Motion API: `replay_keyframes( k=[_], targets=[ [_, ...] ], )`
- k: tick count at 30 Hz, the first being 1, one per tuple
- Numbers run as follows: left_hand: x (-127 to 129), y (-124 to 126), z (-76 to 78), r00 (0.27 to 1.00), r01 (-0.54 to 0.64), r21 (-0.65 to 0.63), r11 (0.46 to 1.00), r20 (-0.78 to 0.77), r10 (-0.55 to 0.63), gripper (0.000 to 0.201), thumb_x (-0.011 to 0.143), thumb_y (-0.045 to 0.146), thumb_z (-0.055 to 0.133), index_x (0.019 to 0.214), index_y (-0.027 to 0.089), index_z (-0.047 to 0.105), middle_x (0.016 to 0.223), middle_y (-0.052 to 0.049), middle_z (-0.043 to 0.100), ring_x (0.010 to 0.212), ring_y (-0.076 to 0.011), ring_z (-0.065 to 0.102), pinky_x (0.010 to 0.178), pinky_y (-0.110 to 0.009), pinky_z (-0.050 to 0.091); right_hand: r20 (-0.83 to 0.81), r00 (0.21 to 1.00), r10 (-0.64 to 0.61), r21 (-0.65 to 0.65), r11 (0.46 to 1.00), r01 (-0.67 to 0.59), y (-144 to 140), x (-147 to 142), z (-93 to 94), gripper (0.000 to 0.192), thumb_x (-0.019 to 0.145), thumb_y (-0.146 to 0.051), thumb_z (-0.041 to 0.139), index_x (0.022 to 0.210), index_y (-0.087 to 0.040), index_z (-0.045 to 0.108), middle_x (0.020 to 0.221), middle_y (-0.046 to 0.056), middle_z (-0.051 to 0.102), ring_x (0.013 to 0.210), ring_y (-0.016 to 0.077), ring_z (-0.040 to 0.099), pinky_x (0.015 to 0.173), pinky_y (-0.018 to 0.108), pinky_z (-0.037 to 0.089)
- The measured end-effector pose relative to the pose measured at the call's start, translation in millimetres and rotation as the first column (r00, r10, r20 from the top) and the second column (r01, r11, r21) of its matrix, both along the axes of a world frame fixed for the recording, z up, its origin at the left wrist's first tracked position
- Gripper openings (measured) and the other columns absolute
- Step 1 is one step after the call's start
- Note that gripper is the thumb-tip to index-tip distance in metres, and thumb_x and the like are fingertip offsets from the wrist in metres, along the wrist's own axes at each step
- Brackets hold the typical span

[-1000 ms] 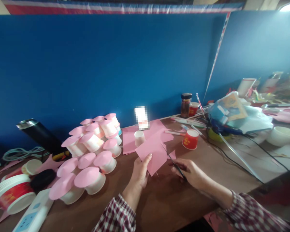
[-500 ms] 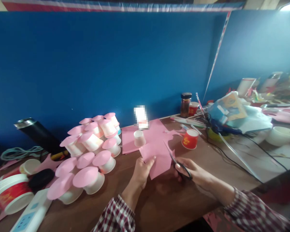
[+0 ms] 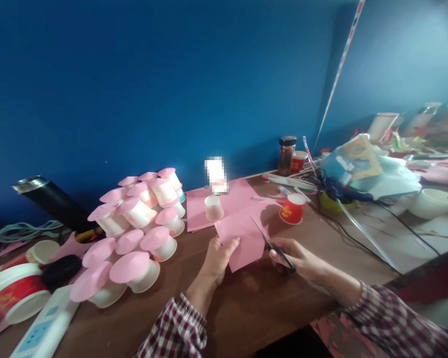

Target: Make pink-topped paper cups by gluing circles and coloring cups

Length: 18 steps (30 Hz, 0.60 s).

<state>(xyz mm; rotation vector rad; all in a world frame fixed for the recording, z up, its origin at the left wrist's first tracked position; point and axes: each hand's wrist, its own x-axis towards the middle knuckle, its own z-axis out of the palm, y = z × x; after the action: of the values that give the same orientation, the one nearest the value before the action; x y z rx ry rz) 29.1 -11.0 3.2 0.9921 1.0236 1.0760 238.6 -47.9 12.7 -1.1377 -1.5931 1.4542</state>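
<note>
Now pink paper sits between left hand and scissors.

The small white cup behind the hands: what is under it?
The white cup stands upside down on flat pink paper sheets, which lie on the brown table. Whatever is inside the cup is hidden.

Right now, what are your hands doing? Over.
Left hand pinching pink paper. Right hand working scissors, blades at the paper's edge. Red cup close behind, not touching.
</note>
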Motion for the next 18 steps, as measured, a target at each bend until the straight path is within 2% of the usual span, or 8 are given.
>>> replay_keyframes(
  k=[7,14,18],
  targets=[
    [-1.6,2.0,-6.6,1.000,0.003,-0.018,1.000,0.002,-0.003,0.040,0.066,0.040,0.074,0.090,0.008,0.070,0.086,-0.014,0.073,0.076,-0.0243,0.068,0.070,-0.034,0.053,0.041,0.999,0.004,-0.009,1.000,-0.004,-0.6,2.6,-2.9,0.037,0.083,-0.049,0.058,0.084,-0.012,0.061,0.058,-0.003,0.046,0.050,0.0070,0.043,0.046,0.020,0.033],
    [-3.6,3.1,-7.9,0.999,0.012,-0.014,1.000,-0.041,-0.012,0.040,0.068,0.043,0.072,0.087,0.008,0.070,0.084,-0.013,0.072,0.074,-0.0234,0.067,0.069,-0.033,0.053,0.094,0.996,0.000,-0.023,1.000,0.002,-4.0,3.5,-0.5,0.042,0.080,-0.050,0.061,0.097,-0.011,0.063,0.057,-0.004,0.047,0.048,0.0074,0.043,0.046,0.021,0.033],
    [-3.2,0.9,-5.4,0.997,0.041,-0.017,0.999,-0.071,-0.042,0.040,0.068,0.042,0.073,0.088,0.008,0.071,0.086,-0.014,0.073,0.074,-0.0239,0.067,0.068,-0.033,0.053,0.092,0.995,0.036,0.003,0.999,-0.037,-4.1,5.6,0.4,0.039,0.083,-0.050,0.057,0.086,-0.012,0.062,0.057,-0.003,0.049,0.049,0.0079,0.045,0.047,0.021,0.032]
  ],
)
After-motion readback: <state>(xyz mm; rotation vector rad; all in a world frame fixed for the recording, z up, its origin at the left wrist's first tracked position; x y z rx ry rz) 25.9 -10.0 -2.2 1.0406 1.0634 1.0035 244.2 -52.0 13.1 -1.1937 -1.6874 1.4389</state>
